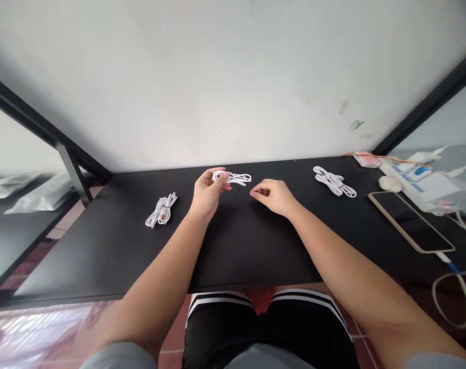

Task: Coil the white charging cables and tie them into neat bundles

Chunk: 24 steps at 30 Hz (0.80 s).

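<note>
Pinching a coiled white cable [233, 178] between thumb and fingers, the left hand [208, 195] is closed on one end of the bundle, which is held just above the black table [240, 241] near its far edge. The right hand [275, 196] is curled beside the loose end of that coil, fingertips drawn together as if on a thin strand, though whether anything is actually gripped there cannot be told. The step in hand is judged to be the winding or tidying of this cable into a compact loop; for the next move, the free end would need to be guided by the right hand while the coil is kept steady by the left. The cable is seen as a thin, white, flattened oval of several turns. A second bundled white cable [162, 210] is laid on the table to the left, and a looser pile of white cables [335, 182] to the right, both well apart from the hands. Further right, a phone [409, 220] is laid flat near a power strip [421, 179].
</note>
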Each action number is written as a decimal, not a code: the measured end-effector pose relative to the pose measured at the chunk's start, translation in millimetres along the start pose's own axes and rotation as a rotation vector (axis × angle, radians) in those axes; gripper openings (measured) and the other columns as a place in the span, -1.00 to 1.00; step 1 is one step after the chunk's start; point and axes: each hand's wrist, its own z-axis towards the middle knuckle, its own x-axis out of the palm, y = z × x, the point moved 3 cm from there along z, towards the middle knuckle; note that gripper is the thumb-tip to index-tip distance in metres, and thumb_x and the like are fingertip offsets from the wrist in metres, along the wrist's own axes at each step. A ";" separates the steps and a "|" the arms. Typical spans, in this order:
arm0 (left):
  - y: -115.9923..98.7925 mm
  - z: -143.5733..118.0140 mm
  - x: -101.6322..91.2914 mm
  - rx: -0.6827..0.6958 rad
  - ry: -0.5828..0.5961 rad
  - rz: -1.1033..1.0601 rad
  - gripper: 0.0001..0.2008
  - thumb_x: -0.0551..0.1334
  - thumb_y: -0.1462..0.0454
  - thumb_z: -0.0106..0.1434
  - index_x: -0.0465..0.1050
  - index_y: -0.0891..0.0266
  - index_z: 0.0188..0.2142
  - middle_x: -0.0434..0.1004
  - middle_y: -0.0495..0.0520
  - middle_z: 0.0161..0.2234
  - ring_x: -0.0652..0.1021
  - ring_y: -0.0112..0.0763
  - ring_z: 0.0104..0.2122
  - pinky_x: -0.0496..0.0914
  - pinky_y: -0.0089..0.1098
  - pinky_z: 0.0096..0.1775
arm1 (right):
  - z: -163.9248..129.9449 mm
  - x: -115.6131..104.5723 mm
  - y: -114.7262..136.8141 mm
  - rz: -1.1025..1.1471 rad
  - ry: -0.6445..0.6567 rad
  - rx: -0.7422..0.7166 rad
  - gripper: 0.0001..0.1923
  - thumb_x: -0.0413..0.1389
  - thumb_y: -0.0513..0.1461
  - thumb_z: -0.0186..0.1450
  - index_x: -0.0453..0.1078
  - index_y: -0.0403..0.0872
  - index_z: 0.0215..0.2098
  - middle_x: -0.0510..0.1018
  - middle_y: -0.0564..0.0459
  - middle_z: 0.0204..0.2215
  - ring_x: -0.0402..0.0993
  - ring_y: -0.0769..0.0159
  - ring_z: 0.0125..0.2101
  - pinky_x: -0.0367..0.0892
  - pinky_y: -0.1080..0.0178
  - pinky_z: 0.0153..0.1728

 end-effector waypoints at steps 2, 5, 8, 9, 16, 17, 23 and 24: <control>0.2 1.9 -3.3 -0.019 -0.028 -0.035 -0.66 0.47 0.18 0.06 0.49 0.25 -0.21 0.61 0.05 -0.25 0.56 -0.58 -0.43 0.51 -0.49 -0.32 | -0.8 4.9 4.9 0.004 0.022 -0.025 -0.89 0.24 -0.20 0.25 0.63 -0.01 -0.32 0.55 0.08 -0.45 0.37 0.40 -0.51 0.27 0.28 -0.40; 0.4 2.9 -3.8 -0.032 -0.025 -0.080 -0.67 0.47 0.19 0.07 0.48 0.22 -0.21 0.60 0.02 -0.24 0.58 -0.57 -0.40 0.52 -0.49 -0.29 | -1.1 14.0 12.1 -0.033 0.033 -0.047 -0.88 0.23 -0.20 0.27 0.63 -0.01 -0.31 0.55 0.08 -0.46 0.38 0.39 -0.49 0.26 0.28 -0.37; -1.5 0.4 1.3 -0.022 0.013 -0.079 -0.67 0.47 0.17 0.08 0.48 0.21 -0.21 0.61 0.02 -0.24 0.60 -0.54 -0.38 0.53 -0.46 -0.25 | -0.3 26.5 17.9 -0.087 0.024 -0.048 -0.86 0.21 -0.19 0.31 0.63 -0.01 -0.29 0.54 0.06 -0.44 0.40 0.37 -0.47 0.24 0.27 -0.37; -2.6 -1.2 4.0 -0.018 0.030 -0.064 -0.67 0.47 0.17 0.08 0.48 0.21 -0.21 0.61 0.03 -0.24 0.60 -0.53 -0.37 0.54 -0.44 -0.24 | 0.0 31.6 19.8 -0.092 0.028 -0.051 -0.85 0.19 -0.18 0.33 0.63 -0.01 -0.28 0.54 0.06 -0.44 0.40 0.37 -0.47 0.24 0.26 -0.37; -1.5 -12.6 18.0 -0.060 0.181 0.013 -0.61 0.49 0.20 0.06 0.49 0.23 -0.14 0.62 0.08 -0.22 0.61 -0.46 -0.36 0.53 -0.42 -0.27 | -1.9 59.4 38.7 0.017 0.215 -0.253 -0.84 0.16 -0.18 0.37 0.53 -0.03 -0.13 0.60 -0.03 -0.14 0.46 0.16 -0.09 0.31 0.12 -0.05; 0.6 -12.6 18.0 -0.065 0.197 0.015 -0.60 0.49 0.21 0.06 0.49 0.24 -0.13 0.62 0.08 -0.23 0.60 -0.45 -0.36 0.52 -0.43 -0.31 | -1.6 58.0 38.1 0.011 0.211 -0.254 -0.84 0.17 -0.19 0.35 0.51 -0.04 -0.13 0.59 -0.05 -0.10 0.45 0.14 -0.07 0.31 0.10 -0.03; 12.4 -7.3 13.2 -0.069 0.216 0.005 -0.57 0.51 0.23 0.03 0.51 0.27 -0.12 0.62 0.11 -0.19 0.62 -0.41 -0.27 0.54 -0.32 -0.13 | 7.6 27.0 -2.1 0.040 0.022 0.046 -0.85 0.10 -0.31 0.30 0.49 -0.06 -0.20 0.60 0.01 -0.27 0.47 0.29 -0.38 0.36 0.19 -0.26; 13.4 -6.8 12.7 -0.076 0.211 0.009 -0.57 0.51 0.23 0.03 0.51 0.27 -0.11 0.62 0.12 -0.18 0.62 -0.41 -0.25 0.53 -0.31 -0.11 | 8.7 20.0 -11.4 0.066 -0.051 0.140 -0.84 0.10 -0.32 0.28 0.49 -0.07 -0.20 0.60 0.00 -0.29 0.47 0.30 -0.38 0.37 0.20 -0.27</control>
